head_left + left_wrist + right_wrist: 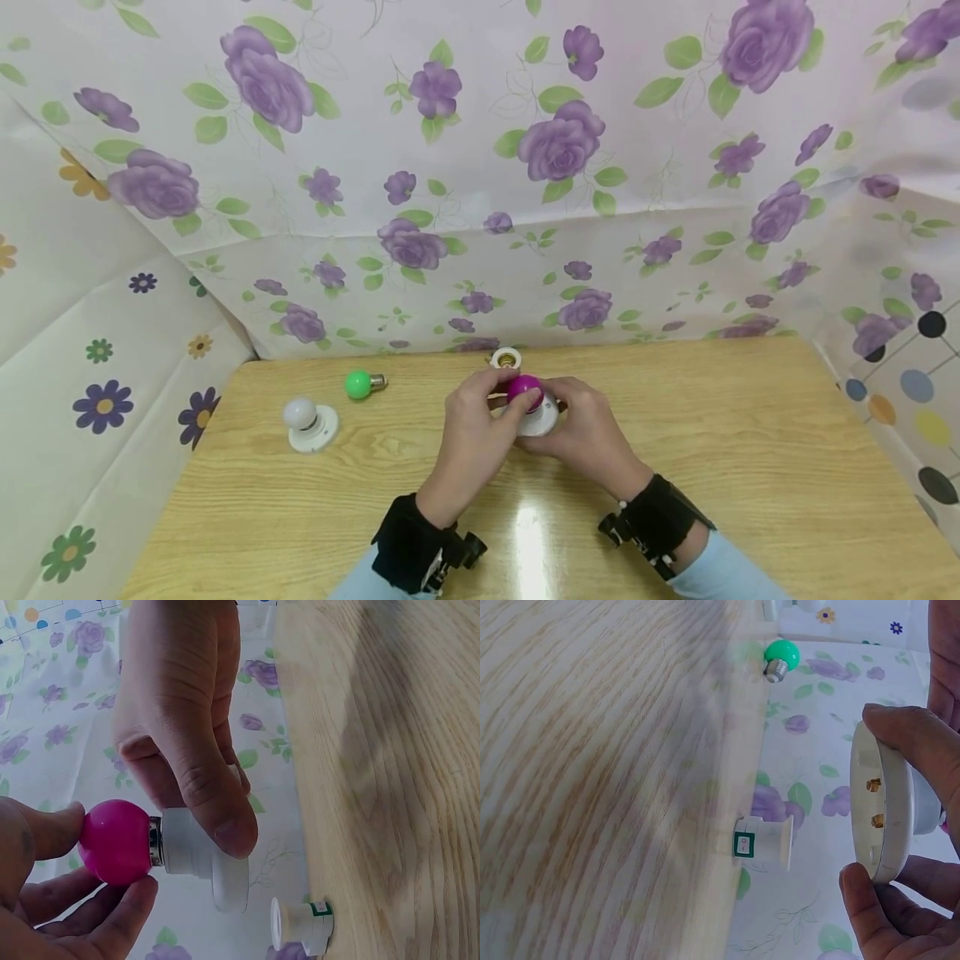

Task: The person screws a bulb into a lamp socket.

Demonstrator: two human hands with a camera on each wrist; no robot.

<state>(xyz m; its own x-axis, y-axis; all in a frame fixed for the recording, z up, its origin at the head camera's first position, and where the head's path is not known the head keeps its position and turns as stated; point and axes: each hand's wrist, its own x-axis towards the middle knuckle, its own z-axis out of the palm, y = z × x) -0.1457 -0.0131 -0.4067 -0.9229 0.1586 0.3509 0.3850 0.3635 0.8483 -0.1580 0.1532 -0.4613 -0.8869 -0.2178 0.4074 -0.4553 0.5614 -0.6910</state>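
My left hand pinches a magenta light bulb between thumb and fingers. Around the rim of a round white lamp holder, the thumb and fingers of my right hand keep their grip. The bulb sits at the mouth of the holder, with a band of its metal screw base showing in the left wrist view. Raised off the table, the holder turns its hollow underside, with brass screws, to the right wrist camera.
Behind the hands, a white switched lamp socket stands by the back edge of the wooden table. A green bulb lies on its side to the left. Nearer, a white bulb is in another round holder. Flowered cloth hangs behind.
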